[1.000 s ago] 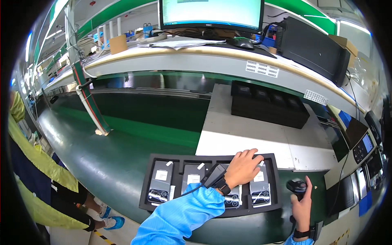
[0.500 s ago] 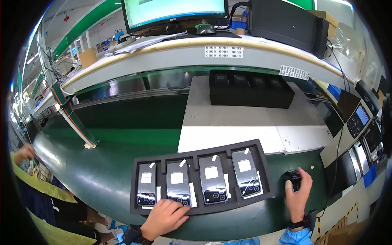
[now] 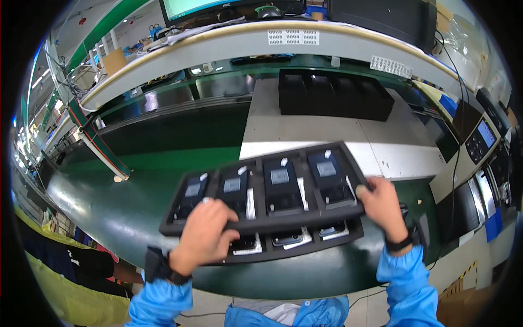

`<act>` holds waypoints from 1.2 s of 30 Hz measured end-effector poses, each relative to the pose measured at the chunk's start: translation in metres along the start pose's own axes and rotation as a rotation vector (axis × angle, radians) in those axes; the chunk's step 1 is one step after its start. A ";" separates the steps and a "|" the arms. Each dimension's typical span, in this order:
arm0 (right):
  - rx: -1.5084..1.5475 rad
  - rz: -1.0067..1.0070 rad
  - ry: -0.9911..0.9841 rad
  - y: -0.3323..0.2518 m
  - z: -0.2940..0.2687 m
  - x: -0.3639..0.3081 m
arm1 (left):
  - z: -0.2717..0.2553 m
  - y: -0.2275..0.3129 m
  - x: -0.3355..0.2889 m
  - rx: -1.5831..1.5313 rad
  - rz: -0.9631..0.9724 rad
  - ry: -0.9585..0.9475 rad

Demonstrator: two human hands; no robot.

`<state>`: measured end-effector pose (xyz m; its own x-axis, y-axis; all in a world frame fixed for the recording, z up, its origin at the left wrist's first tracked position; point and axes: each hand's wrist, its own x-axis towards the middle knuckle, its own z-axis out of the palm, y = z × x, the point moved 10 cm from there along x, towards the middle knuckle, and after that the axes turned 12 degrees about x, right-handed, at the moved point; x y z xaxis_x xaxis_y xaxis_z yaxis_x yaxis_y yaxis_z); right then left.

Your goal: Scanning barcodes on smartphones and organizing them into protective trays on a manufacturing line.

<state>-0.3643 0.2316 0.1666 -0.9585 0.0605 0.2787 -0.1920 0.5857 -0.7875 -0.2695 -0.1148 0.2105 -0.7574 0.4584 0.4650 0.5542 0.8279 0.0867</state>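
A black foam tray (image 3: pixel 256 222) holding several dark smartphones is raised and tilted above the bench. My left hand (image 3: pixel 204 231) grips its front edge near the left end, fingers over the rim and thumb below. At the right end, my right hand (image 3: pixel 383 204) is closed on the corner. Each phone (image 3: pixel 279 177) lies in its own slot with a white label on it. Underneath rests a second foam tray (image 3: pixel 308 250), mostly covered, with phones showing at its front. A small black device (image 3: pixel 403 209) sits partly hidden behind my right hand.
Farther back, a black foam stack (image 3: pixel 335 103) stands on a pale board (image 3: pixel 305 131). A shelf (image 3: pixel 218 39) with a monitor (image 3: pixel 229 11) crosses above. At right is a machine with a small screen (image 3: pixel 482 133). Another person's yellow clothing (image 3: pixel 71 283) shows at lower left.
The upper tray has been lifted off the one below. My right hand has let go of the small black device and taken the tray's right corner; my left hand now grips the front edge.
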 end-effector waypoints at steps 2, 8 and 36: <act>0.025 0.031 0.012 -0.011 -0.006 0.024 | -0.008 -0.008 0.024 0.017 0.030 0.016; 0.108 0.024 0.057 -0.033 -0.023 0.047 | -0.035 -0.008 0.051 0.062 0.056 0.060; 0.850 0.444 -0.061 0.068 0.041 -0.092 | 0.056 -0.087 -0.215 -0.799 -1.131 0.637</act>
<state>-0.2981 0.2324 0.0647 -0.9854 0.0798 -0.1507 0.1249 -0.2637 -0.9565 -0.1741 -0.2672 0.0531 -0.7439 -0.6604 0.1024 -0.0023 0.1558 0.9878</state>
